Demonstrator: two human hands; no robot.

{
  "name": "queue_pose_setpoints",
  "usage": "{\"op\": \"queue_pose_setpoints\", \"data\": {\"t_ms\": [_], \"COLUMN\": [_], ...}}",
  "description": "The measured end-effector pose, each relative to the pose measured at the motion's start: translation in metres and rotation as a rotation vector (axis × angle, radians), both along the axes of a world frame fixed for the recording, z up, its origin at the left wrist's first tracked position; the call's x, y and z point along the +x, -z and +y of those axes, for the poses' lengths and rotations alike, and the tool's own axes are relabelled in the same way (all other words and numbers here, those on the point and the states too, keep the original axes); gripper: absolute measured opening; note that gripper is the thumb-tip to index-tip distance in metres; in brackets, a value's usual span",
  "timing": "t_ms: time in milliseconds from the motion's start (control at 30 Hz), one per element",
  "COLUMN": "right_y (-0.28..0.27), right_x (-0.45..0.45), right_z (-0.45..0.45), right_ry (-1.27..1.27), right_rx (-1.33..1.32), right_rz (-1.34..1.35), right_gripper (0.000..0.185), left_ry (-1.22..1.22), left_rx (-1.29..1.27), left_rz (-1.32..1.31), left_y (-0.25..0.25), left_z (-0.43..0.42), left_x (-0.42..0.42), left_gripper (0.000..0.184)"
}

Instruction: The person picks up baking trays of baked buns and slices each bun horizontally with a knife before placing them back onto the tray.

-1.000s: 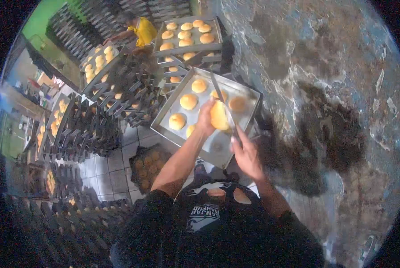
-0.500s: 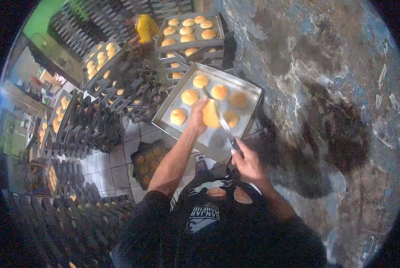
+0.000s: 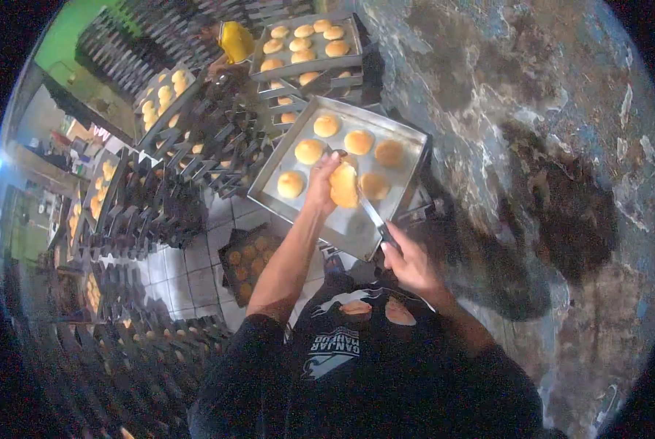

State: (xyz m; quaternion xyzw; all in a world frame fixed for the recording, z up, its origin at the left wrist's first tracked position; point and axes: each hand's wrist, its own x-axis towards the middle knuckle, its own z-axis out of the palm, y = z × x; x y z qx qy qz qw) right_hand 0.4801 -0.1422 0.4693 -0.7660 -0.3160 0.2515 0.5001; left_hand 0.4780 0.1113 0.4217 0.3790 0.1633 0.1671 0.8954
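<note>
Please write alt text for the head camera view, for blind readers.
A left hand holds a bun and the right hand a knife, over a metal tray of buns. More trays of buns stand beyond.

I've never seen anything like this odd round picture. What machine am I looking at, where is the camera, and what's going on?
There is no machine arm here: these are a person's own bare hands. The camera is worn on the head, looking forward and down, so the black shirt is the wearer's own.

The left hand holds a bun over a metal tray. The right hand grips a black-handled knife, its blade reaching up to that bun. Six more buns can be seen lying in the tray. Beyond it, another tray holds more, near someone wearing a yellow top.
</note>
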Motion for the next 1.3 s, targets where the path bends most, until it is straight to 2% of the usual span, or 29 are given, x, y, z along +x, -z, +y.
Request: {"op": "queue_pose_setpoints", "data": {"t_ms": [67,133,267,367,500,600,667,767,833,867,967,1067,1167,1233,1300], "right_y": [0.007,0.007,0.015,0.029,0.021,0.027,0.034,0.055,0.076,0.071,0.066,0.090,0.104,0.119,0.115], "right_x": [-0.010,0.002,0.003,-0.006,0.018,0.009,-0.003,-0.007,0.002,0.002,-0.005,-0.020,-0.021,-0.007,-0.009], "right_z": [-0.012,0.001,-0.007,-0.021,0.016,-0.003,-0.015,-0.008,0.017,0.017,0.016,-0.008,0.016,0.042,0.036], "right_ry": [-0.008,0.012,-0.020,-0.037,-0.048,-0.055,-0.041,-0.001,0.037,0.039,0.044,0.016,0.098,0.078,0.074], "right_rx": [-0.044,-0.027,-0.012,0.006,-0.074,-0.080,-0.113,-0.175,-0.047,-0.054,-0.170,-0.251,-0.127,-0.220,-0.195], "right_rz": [0.067,-0.008,-0.020,0.018,0.114,0.131,0.146,0.100,-0.001,0.000,0.138,-0.093,0.004,0.010,0.039], "right_gripper": [0.048,0.048,0.048,0.047,0.052,0.052,0.051,0.051,0.050,0.050,0.050,0.049,0.048,0.046,0.046], "left_ry": [0.003,0.006,-0.070,-0.024,-0.087,-0.078,-0.085,-0.019,-0.059,-0.119,-0.110,-0.110,-0.053,-0.042,-0.064], "left_rx": [0.119,0.127,0.069,-0.003,-0.008,0.001,0.018,-0.099,-0.136,-0.161,-0.131,-0.172,-0.250,-0.276,-0.246], "left_rz": [0.042,0.051,0.038,-0.003,0.102,0.115,0.095,0.094,0.174,0.249,0.199,0.223,0.260,0.310,0.360], "left_y": [0.006,0.015,0.014,0.016,0.030,0.033,0.036,0.043,0.045,0.048,0.070,0.084,0.088,0.106,0.111], "left_z": [-0.003,-0.020,-0.009,-0.002,-0.042,-0.008,0.006,-0.006,-0.025,-0.028,0.008,0.016,-0.004,-0.013,-0.009], "left_x": [-0.001,0.005,0.008,0.000,0.010,0.009,0.005,0.003,0.009,0.011,0.011,0.008,0.012,0.012,0.010], "left_gripper": [0.036,0.038,0.040,0.036,0.036,0.034,0.037,0.043,0.045,0.046,0.047,0.050,0.053,0.056,0.059]}}
